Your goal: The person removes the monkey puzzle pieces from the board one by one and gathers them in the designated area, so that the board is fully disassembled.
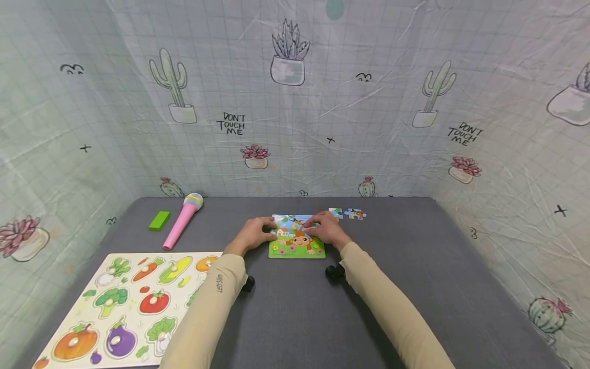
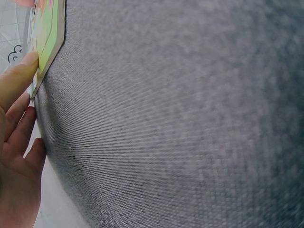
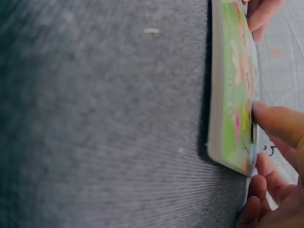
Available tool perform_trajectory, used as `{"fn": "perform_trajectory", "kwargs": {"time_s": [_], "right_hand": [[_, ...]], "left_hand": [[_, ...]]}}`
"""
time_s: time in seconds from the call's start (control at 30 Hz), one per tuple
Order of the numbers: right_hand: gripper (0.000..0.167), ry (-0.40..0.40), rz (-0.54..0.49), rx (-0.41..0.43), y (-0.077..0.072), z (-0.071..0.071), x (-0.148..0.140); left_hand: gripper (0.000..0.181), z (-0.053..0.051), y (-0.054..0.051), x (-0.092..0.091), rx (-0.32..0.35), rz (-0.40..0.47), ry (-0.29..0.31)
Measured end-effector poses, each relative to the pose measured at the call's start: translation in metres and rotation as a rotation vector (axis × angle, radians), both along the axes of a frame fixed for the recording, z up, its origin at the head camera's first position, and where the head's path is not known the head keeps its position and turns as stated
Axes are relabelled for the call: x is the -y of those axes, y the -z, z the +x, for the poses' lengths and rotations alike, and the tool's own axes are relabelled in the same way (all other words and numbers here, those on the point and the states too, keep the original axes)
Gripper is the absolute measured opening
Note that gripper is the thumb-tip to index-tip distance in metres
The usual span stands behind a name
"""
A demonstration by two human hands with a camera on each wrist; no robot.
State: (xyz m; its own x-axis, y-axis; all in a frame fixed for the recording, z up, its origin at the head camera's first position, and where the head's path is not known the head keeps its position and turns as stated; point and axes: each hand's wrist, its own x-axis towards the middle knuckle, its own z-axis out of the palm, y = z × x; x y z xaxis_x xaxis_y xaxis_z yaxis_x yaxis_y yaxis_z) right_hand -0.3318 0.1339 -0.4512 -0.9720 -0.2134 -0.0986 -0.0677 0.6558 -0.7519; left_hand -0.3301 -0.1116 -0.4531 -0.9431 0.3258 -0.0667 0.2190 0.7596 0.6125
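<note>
In the head view, a jigsaw puzzle board (image 1: pixel 297 252) with a cartoon monkey lies flat on the dark table. My left hand (image 1: pixel 251 234) grips its left edge; the left wrist view shows the thumb (image 2: pixel 21 76) on the top face and the other fingers beside the edge. Over the upper right of the picture, my right hand (image 1: pixel 326 228) pinches a puzzle piece, mostly hidden by the fingers. A dark gap shows in the board near the right thumb (image 3: pixel 275 121) in the right wrist view. Two loose puzzle pieces, one (image 1: pixel 355 214) plainly visible, lie behind the right hand.
A wooden vegetable puzzle board (image 1: pixel 133 279) covers the near left of the table, partly beneath the left forearm. Farther back lie a pink toy microphone (image 1: pixel 181 225) and a green block (image 1: pixel 159 221). A printed cloth (image 1: pixel 295 123) hangs around the table's back and sides.
</note>
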Motion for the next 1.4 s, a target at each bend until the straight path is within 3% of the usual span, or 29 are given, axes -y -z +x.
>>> {"fn": "perform_trajectory", "kwargs": {"time_s": [0.47,0.67,0.97,1.17,1.4], "right_hand": [[0.009,-0.113,0.135,-0.137,0.000,-0.003,0.001],[0.011,-0.107,0.119,-0.147,-0.001,-0.001,-0.001],[0.023,0.051,-0.043,-0.107,-0.003,-0.001,-0.025],[0.036,0.246,-0.072,-0.200,-0.009,-0.007,-0.058],[0.037,0.455,-0.129,-0.147,-0.012,-0.016,-0.107]], "left_hand": [[0.037,0.001,0.001,0.002,-0.009,0.022,0.005],[0.038,0.001,0.000,0.003,-0.007,0.006,0.005],[0.037,0.002,-0.001,0.002,0.003,0.019,0.015],[0.037,0.002,-0.001,0.003,-0.006,0.014,0.013],[0.037,0.001,0.001,0.003,-0.006,0.009,0.020]]}}
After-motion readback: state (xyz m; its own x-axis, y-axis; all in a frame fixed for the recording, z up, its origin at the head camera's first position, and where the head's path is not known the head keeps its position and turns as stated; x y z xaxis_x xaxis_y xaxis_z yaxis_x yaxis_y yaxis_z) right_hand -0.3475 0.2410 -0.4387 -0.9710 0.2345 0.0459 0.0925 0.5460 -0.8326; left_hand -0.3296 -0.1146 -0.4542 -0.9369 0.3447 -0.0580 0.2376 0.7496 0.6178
